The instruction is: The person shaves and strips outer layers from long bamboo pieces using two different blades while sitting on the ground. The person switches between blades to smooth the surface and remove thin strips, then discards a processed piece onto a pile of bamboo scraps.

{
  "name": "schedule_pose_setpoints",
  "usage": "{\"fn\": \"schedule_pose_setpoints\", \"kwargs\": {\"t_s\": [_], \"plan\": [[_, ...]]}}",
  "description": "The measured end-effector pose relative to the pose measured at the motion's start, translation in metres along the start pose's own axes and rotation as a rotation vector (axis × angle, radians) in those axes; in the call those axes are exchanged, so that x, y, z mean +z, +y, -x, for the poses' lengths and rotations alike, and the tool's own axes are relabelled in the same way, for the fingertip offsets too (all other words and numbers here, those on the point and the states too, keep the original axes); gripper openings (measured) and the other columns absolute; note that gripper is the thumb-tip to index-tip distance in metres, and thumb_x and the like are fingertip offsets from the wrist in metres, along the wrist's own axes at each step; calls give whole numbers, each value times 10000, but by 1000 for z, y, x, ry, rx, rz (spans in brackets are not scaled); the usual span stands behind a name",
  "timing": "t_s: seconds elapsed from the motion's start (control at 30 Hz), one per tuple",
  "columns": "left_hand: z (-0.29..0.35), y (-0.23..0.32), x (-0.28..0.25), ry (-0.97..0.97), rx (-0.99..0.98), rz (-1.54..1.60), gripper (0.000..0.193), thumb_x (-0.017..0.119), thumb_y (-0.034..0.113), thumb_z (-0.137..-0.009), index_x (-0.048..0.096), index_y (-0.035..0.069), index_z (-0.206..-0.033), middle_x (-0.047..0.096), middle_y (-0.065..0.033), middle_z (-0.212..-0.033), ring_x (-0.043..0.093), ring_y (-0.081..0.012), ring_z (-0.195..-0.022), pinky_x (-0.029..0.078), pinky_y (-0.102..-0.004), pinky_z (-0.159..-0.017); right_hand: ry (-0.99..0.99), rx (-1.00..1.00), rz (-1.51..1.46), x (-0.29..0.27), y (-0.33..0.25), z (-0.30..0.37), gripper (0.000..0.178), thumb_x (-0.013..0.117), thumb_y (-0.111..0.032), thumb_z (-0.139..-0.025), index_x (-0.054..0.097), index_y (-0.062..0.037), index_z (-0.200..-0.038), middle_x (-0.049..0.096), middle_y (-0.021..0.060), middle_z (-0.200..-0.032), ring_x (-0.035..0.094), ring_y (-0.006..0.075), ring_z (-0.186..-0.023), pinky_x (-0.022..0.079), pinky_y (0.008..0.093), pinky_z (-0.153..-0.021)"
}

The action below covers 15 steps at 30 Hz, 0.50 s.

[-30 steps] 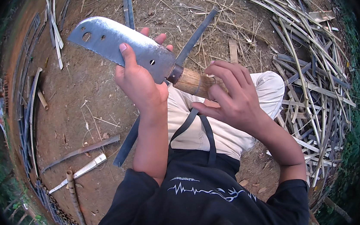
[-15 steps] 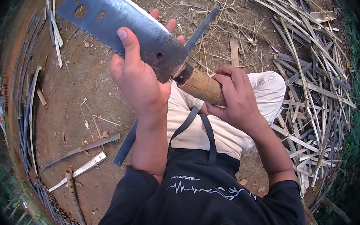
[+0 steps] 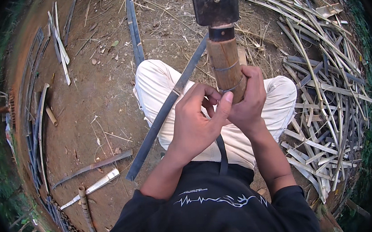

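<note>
Gripping the big knife (image 3: 216, 3) low on its wood handle (image 3: 223, 56), the R hand (image 3: 248, 101) has its fingers curled around the R side. The knife stands up in front of the person, over the lap, w/ the dark blade on top; part of it is out of view. A dark band (image 3: 221, 34) sits btwn blade & handle, & thin wire (image 3: 227, 68) goes round the wood. The L hand (image 3: 197, 121) is bent, w/ its thumb & fingertips by the low end of the handle, near the wire there. Can't tell how hard they press. A long dark strip (image 3: 153, 129) slants across the L leg, next to the L hand. Lots of thin strips (image 3: 326, 89) lie in a messy pile on the R, past the pale pants (image 3: 278, 98).
</note>
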<state>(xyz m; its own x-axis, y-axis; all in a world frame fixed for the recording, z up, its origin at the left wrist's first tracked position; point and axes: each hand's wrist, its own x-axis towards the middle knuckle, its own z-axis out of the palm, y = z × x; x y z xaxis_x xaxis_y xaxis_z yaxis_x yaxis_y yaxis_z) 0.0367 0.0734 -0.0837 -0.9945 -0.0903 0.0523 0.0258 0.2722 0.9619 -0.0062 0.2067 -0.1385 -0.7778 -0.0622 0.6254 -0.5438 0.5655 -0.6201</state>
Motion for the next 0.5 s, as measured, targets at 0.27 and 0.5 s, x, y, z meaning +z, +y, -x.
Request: {"fn": "schedule_pose_setpoints", "kwargs": {"t_s": [0.27, 0.5], "plan": [[-1, -5, 5, -123, -87, 152, 194, 657, 107, -920, 586, -39, -815, 603, -86, -711, 563, -107, -604, 452, -285, -556, 41, -113, 76, -11, 12, -4, 588, 838, -117, -580, 562, -29, -1091, 591, 131, -945, 623, 301, -806, 514, 382, -641], [4, -9, 10, -115, -297, 361, 164, 568, 61, -923, 587, -9, -777, 560, -18, -625, 487, -53, -529, 367, -227, -494, 76, -134, 95, -7, 16, 3, 559, 806, -59, -568, 584, -41, -1082, 591, 128, -946, 619, 307, -796, 505, 378, -624]]}}
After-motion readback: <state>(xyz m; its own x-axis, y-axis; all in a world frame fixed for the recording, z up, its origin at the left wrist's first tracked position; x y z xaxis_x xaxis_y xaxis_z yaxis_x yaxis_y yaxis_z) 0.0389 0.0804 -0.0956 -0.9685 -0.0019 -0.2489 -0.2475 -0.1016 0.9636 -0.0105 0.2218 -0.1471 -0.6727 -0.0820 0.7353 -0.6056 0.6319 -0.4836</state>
